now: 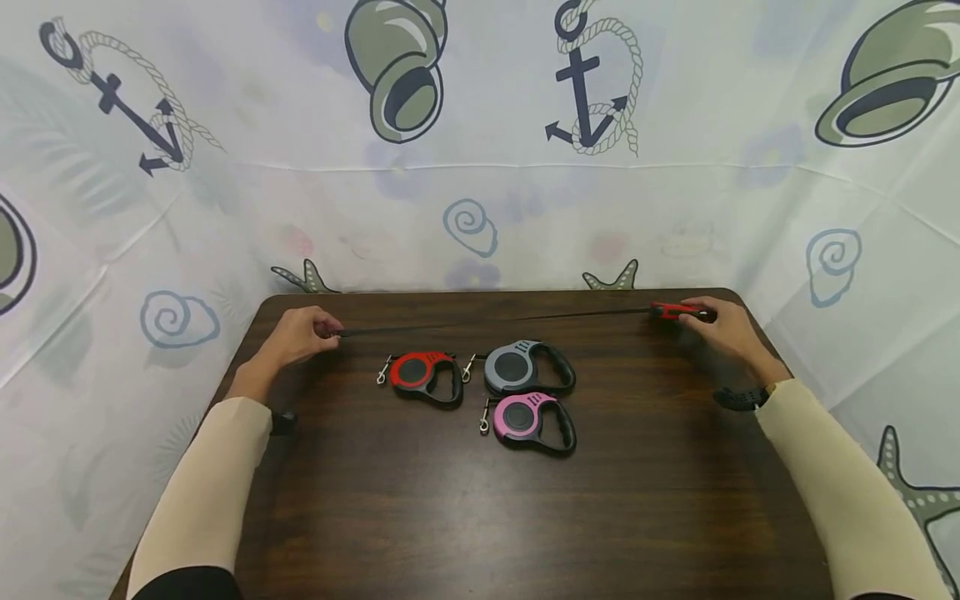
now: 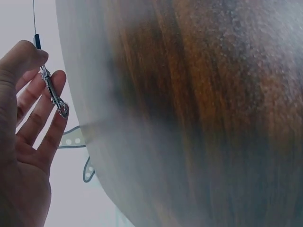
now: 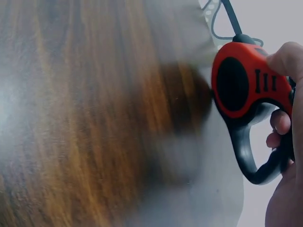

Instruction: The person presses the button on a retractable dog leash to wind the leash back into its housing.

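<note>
A red and black retractable leash (image 3: 241,82) is gripped by its handle in my right hand (image 1: 716,325), above the far right of the table. Its thin black cord (image 1: 570,315) stretches across to the left, pulled out nearly straight. At the far left, my left hand (image 1: 300,335) pinches the cord's end between thumb and fingers. In the left wrist view the silver metal clip (image 2: 56,97) lies against those fingers. Between the hands, on the tabletop, rest another red leash (image 1: 412,372), a grey one (image 1: 512,368) and a pink one (image 1: 519,418), each with its clip at the left.
The dark brown wooden table (image 1: 420,517) has rounded far corners. A white curtain (image 1: 495,100) printed with anchors, shells and starfish hangs behind it and along both sides.
</note>
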`<state>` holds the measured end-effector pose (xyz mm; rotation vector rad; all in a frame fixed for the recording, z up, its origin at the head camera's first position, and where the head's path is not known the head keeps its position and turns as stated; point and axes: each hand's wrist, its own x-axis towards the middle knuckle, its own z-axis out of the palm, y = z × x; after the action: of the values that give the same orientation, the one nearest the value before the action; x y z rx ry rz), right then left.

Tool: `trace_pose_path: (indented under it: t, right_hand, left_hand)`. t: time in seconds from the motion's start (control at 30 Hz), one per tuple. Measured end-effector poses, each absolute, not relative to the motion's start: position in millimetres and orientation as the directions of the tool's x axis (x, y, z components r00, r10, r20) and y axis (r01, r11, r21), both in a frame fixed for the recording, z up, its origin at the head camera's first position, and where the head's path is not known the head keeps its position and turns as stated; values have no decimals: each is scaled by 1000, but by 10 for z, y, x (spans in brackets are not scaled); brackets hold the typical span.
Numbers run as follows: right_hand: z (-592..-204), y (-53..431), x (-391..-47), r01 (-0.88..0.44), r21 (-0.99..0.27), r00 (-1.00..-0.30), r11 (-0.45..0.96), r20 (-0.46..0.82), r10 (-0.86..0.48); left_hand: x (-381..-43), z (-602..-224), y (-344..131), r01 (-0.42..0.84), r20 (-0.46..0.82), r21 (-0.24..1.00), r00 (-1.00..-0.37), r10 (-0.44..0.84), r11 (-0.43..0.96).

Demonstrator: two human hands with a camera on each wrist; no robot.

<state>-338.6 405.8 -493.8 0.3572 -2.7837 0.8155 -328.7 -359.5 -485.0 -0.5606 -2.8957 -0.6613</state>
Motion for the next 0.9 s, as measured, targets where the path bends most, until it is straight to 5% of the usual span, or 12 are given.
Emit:
trace_pose_path:
  t: [0.9]
  right_hand:
    - [-4620, 4294, -3235, -191, -673, -980, 715, 96, -172]
  left_hand:
    - [-3150, -4658, -3684, 335, 94, 535, -936, 339, 776]
